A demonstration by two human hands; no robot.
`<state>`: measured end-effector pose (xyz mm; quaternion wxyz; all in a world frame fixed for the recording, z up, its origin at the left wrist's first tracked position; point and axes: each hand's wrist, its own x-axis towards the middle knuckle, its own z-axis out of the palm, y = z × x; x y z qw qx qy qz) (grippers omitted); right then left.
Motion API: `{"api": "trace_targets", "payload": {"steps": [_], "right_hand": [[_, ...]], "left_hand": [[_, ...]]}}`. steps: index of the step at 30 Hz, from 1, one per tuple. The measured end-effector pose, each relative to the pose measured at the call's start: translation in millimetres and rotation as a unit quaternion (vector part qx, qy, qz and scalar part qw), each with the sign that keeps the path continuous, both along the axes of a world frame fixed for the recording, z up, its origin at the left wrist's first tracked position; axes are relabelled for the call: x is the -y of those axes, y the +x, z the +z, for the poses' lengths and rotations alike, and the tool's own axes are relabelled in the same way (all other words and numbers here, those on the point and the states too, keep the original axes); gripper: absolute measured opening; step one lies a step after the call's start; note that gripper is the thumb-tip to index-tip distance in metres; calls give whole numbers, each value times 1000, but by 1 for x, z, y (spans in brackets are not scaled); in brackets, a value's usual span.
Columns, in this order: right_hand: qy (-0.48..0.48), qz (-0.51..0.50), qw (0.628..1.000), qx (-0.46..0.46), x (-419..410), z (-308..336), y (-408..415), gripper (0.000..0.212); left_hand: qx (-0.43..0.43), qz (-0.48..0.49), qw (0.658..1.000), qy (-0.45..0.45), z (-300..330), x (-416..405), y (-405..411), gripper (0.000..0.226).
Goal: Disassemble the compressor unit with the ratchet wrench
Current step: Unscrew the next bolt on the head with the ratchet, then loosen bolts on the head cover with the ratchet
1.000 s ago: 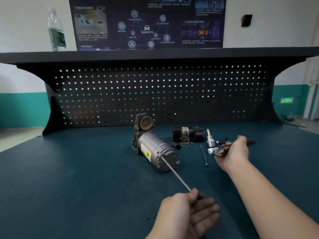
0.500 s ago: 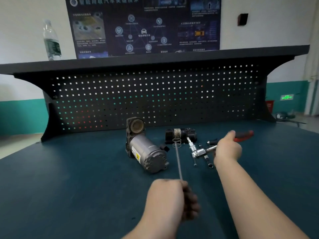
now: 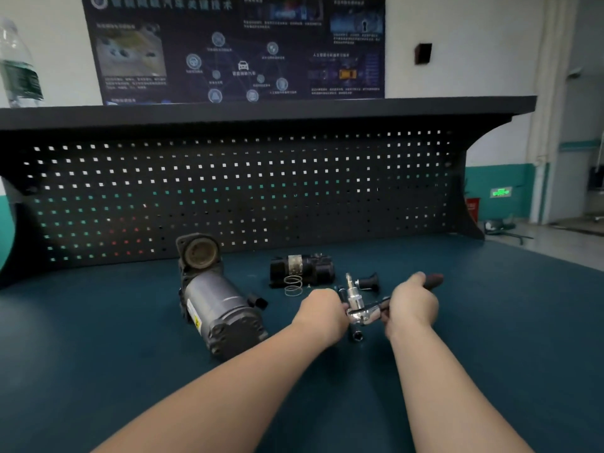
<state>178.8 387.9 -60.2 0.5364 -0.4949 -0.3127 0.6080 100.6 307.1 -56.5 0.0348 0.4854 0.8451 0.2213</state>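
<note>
Chrome ratchet wrench (image 3: 366, 313) gripped by right hand (image 3: 412, 305); left hand (image 3: 322, 310) curled at its head.

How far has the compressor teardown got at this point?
Partly done: a black module, a coil spring and a small black piece already lie loose on the bench. In hand: the right hand holds the ratchet wrench while the left hand is at its head. Left: the motor body and its end housing are joined.
</note>
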Motion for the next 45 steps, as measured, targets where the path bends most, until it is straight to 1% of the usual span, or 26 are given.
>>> {"api": "trace_targets", "payload": {"steps": [1,3,7,9,10,12,14,15,17,18,20,21,22,23,25,26,28,30,33,37,39,40,41,42,43,45], "right_hand": [[18,9,1000,6,-3,-2,-2,49],[32,49,998,36,-2,-2,-3,49],[67,107,987,95,-1,-5,-9,47],[94,126,975,157,1,-1,-10,50],[96,138,965,199,2,0,-11,50],[63,177,935,300,6,4,-14,41],[-13,236,904,356,9,4,-19,32],[-33,263,881,393,13,3,-19,31],[-9,286,833,474,18,-3,-24,41],[24,295,820,490,21,-6,-25,47],[81,294,829,468,23,-12,-23,48],[94,286,823,482,22,-12,-23,50],[77,286,804,516,23,-8,-24,54],[31,292,775,559,25,-4,-25,57],[-26,325,726,605,29,5,-28,46],[-30,338,715,611,30,7,-30,35],[-16,345,698,627,34,9,-28,24],[7,335,693,638,37,9,-25,24],[31,333,681,651,39,10,-23,33],[57,284,714,638,37,14,-13,34],[160,174,733,638,37,18,-10,38],[229,121,763,592,43,21,-10,45],[286,117,803,510,54,25,-13,56],[318,174,827,429,69,28,-19,70],[327,264,825,377,86,29,-26,90],[314,434,768,352,112,23,-38,127]], "left_hand": [[-21,-15,999,-20,-4,-2,-1,13],[-58,-28,998,-20,-7,-2,-2,12],[-52,-13,999,-1,-10,1,-11,14],[-44,-5,999,30,-5,11,-16,19],[-75,1,996,53,-1,20,-20,21],[-149,27,979,136,7,42,-36,23],[-166,54,959,225,19,67,-58,21],[-150,68,953,255,25,79,-70,20],[-89,80,951,286,37,98,-99,18],[-65,87,953,283,41,103,-114,18],[-47,94,967,230,44,108,-142,19],[-28,77,976,202,42,109,-152,20],[-4,46,984,173,38,110,-160,21],[-2,8,990,139,32,110,-165,24],[-86,-60,991,85,17,107,-169,31],[-125,-76,985,90,10,105,-169,35],[-158,-77,974,144,0,102,-166,40],[-164,-65,966,191,-3,100,-162,45],[-240,-24,956,164,-3,100,-153,49],[-336,79,931,117,0,112,-125,54],[-392,87,912,89,4,124,-111,61],[-415,79,904,72,6,131,-105,66],[-426,69,900,54,9,139,-101,71],[-426,55,902,40,10,148,-99,76],[-416,32,908,33,11,158,-99,79],[-366,-37,930,19,11,179,-101,82]]}}
